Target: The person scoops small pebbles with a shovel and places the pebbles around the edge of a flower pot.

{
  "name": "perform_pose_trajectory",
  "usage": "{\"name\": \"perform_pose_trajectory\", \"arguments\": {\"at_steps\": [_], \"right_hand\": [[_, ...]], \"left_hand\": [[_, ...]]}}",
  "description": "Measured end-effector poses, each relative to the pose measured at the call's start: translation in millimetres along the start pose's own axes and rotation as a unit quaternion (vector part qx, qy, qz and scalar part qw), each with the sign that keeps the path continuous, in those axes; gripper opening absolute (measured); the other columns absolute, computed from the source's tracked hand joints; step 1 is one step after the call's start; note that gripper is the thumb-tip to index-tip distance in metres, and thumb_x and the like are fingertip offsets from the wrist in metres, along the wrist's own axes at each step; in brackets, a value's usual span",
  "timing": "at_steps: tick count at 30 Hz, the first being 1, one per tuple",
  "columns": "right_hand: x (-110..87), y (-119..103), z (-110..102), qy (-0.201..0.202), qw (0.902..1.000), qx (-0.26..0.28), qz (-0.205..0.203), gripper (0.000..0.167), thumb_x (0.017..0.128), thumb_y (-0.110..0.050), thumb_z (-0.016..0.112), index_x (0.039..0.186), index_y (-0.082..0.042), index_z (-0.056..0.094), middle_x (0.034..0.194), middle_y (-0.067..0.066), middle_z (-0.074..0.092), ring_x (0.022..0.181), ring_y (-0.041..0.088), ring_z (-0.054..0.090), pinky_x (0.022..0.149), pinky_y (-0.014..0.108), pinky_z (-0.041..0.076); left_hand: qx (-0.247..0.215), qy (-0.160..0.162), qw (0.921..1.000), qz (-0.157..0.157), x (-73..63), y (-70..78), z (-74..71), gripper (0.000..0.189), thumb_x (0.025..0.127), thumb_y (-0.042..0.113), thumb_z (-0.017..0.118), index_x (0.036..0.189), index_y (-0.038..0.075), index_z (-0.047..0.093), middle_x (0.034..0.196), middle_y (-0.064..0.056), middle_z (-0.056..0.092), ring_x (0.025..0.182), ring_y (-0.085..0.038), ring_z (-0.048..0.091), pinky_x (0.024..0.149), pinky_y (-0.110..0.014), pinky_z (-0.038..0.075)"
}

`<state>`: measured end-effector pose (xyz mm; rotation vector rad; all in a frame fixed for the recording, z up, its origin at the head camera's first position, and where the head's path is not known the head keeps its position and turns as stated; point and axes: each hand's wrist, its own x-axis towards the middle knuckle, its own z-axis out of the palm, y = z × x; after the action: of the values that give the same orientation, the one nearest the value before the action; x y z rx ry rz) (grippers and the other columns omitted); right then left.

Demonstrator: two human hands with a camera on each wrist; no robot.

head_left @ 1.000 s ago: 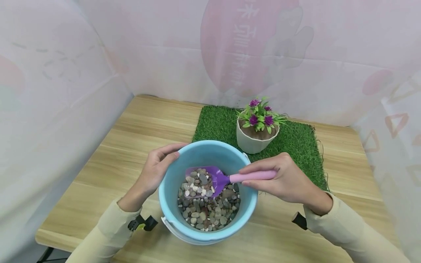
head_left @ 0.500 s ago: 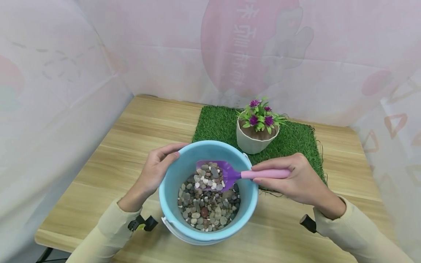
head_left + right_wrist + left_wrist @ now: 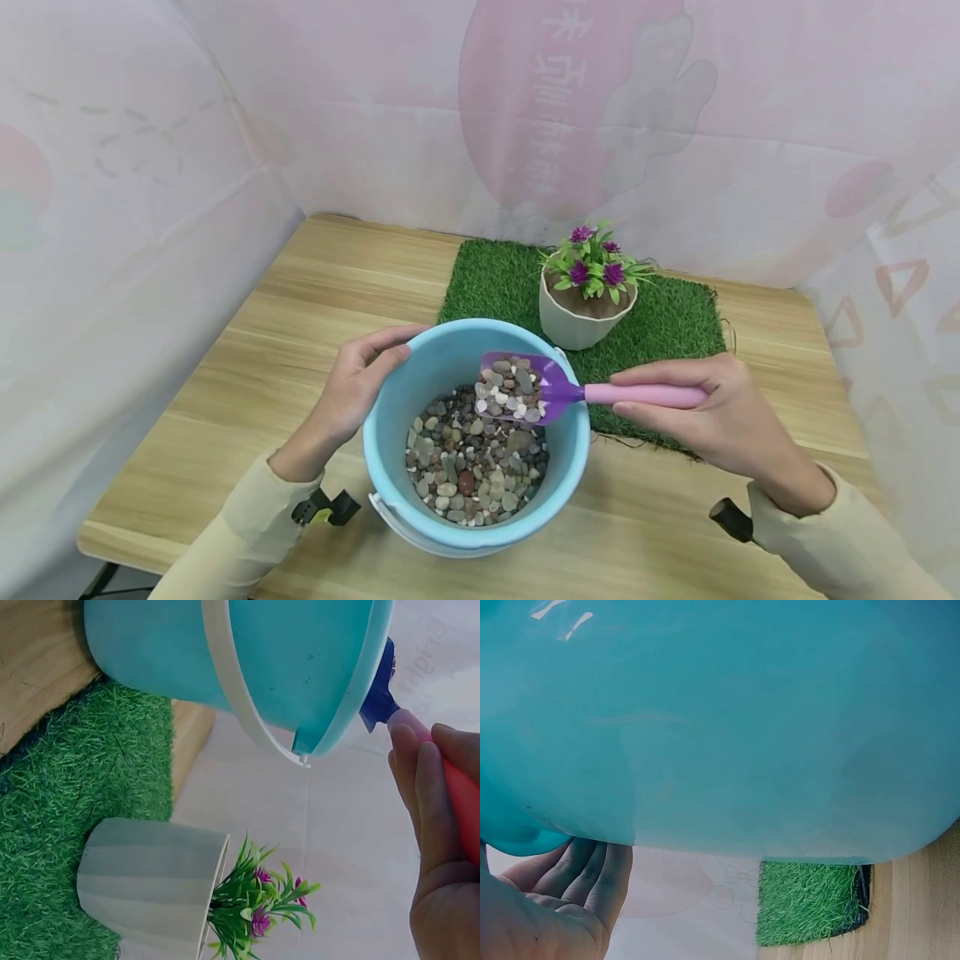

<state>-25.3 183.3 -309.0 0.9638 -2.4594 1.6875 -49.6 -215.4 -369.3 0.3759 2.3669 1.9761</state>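
Note:
A light blue bucket (image 3: 381, 467) stands on the table with a bed of mixed pebbles (image 3: 480, 467) inside. My left hand (image 3: 350, 390) holds the bucket at its left rim, thumb at the edge; in the left wrist view its fingers (image 3: 604, 881) lie against the outer wall. By its pink handle my right hand (image 3: 697, 404) grips a toy shovel (image 3: 558, 392) with a purple scoop. Grey, brown and white pebbles (image 3: 510, 390) fill the scoop, which is above the bucket's right side. In the right wrist view the shovel's neck (image 3: 381, 697) is beside the bucket's rim.
Behind the bucket lies a green artificial grass mat (image 3: 491, 279). A white flowerpot (image 3: 573, 325) with purple flowers (image 3: 611, 275) stands on it, close to the bucket. The bucket's white handle (image 3: 397, 523) hangs down in front. Printed cloth walls (image 3: 360, 142) enclose the wooden table (image 3: 300, 292).
My right hand has moved rightward and slightly upward with the loaded shovel, from over the middle of the pebbles to the bucket's right side. My left hand has stayed at the rim.

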Motion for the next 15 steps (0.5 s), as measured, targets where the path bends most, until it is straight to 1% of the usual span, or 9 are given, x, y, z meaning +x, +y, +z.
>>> {"name": "perform_pose_trajectory", "arguments": {"at_steps": [2, 4, 6, 9, 11, 13, 15], "right_hand": [[-2.7, -1, -3, 0.006, 0.9999, -0.012, 0.004, 0.035, 0.082, 0.014, 0.082, 0.112, -0.005, 0.081, 0.101, 0.006, 0.083, 0.092, 0.016, 0.081, 0.063, 0.026, 0.067], [-5.1, -1, -5, 0.012, 0.9996, -0.024, 0.011, 0.036, 0.081, 0.012, 0.083, 0.112, -0.007, 0.081, 0.100, 0.003, 0.084, 0.092, 0.014, 0.081, 0.063, 0.024, 0.066], [-7.4, 0, -8, 0.019, 0.9994, -0.028, 0.000, 0.037, 0.080, 0.015, 0.083, 0.111, -0.005, 0.081, 0.100, 0.006, 0.084, 0.091, 0.014, 0.081, 0.062, 0.023, 0.066], [-10.6, 1, -11, 0.027, 0.9991, -0.031, -0.007, 0.039, 0.078, 0.017, 0.083, 0.111, -0.004, 0.081, 0.101, 0.005, 0.084, 0.092, 0.013, 0.081, 0.064, 0.021, 0.066], [-12.5, 3, -13, 0.032, 0.9989, -0.026, -0.020, 0.040, 0.077, 0.020, 0.082, 0.111, 0.000, 0.080, 0.101, 0.009, 0.083, 0.091, 0.014, 0.081, 0.063, 0.020, 0.065], [-14.4, 5, -15, 0.039, 0.9986, -0.025, -0.026, 0.041, 0.076, 0.021, 0.082, 0.111, 0.001, 0.080, 0.101, 0.009, 0.083, 0.091, 0.014, 0.081, 0.064, 0.019, 0.065], [-16.8, 7, -17, 0.049, 0.9978, -0.035, -0.029, 0.041, 0.074, 0.022, 0.082, 0.110, 0.002, 0.080, 0.100, 0.009, 0.083, 0.091, 0.013, 0.081, 0.060, 0.017, 0.063]], "left_hand": [[-0.002, -0.001, 1.0000, 0.000, 0.1, -0.2, 0.0, 0.037, 0.110, 0.011, 0.048, 0.140, -0.004, 0.064, 0.135, -0.026, 0.069, 0.099, -0.021, 0.079, 0.078, -0.042, 0.071], [-0.003, -0.003, 1.0000, 0.000, 0.3, 0.1, -0.1, 0.036, 0.110, 0.011, 0.048, 0.140, -0.003, 0.064, 0.136, -0.026, 0.069, 0.099, -0.020, 0.079, 0.078, -0.042, 0.071], [-0.005, -0.004, 1.0000, 0.001, 0.4, 0.3, -0.1, 0.036, 0.110, 0.011, 0.048, 0.140, -0.002, 0.064, 0.136, -0.026, 0.069, 0.099, -0.019, 0.079, 0.078, -0.041, 0.071], [-0.004, -0.004, 1.0000, 0.002, 0.3, 0.9, -0.2, 0.036, 0.110, 0.011, 0.048, 0.140, -0.002, 0.064, 0.136, -0.026, 0.069, 0.099, -0.019, 0.079, 0.078, -0.041, 0.071], [-0.004, -0.004, 1.0000, 0.003, 0.3, 1.2, -0.1, 0.037, 0.110, 0.010, 0.048, 0.140, -0.003, 0.064, 0.136, -0.026, 0.069, 0.098, -0.019, 0.079, 0.077, -0.040, 0.071], [-0.002, -0.003, 1.0000, 0.003, 0.4, 1.5, 0.1, 0.037, 0.109, 0.010, 0.048, 0.140, -0.005, 0.063, 0.135, -0.026, 0.069, 0.097, -0.018, 0.079, 0.077, -0.040, 0.071], [-0.002, -0.002, 1.0000, 0.002, 0.4, 1.7, 0.4, 0.037, 0.109, 0.010, 0.048, 0.140, -0.005, 0.063, 0.135, -0.026, 0.069, 0.097, -0.017, 0.079, 0.077, -0.040, 0.071]]}}
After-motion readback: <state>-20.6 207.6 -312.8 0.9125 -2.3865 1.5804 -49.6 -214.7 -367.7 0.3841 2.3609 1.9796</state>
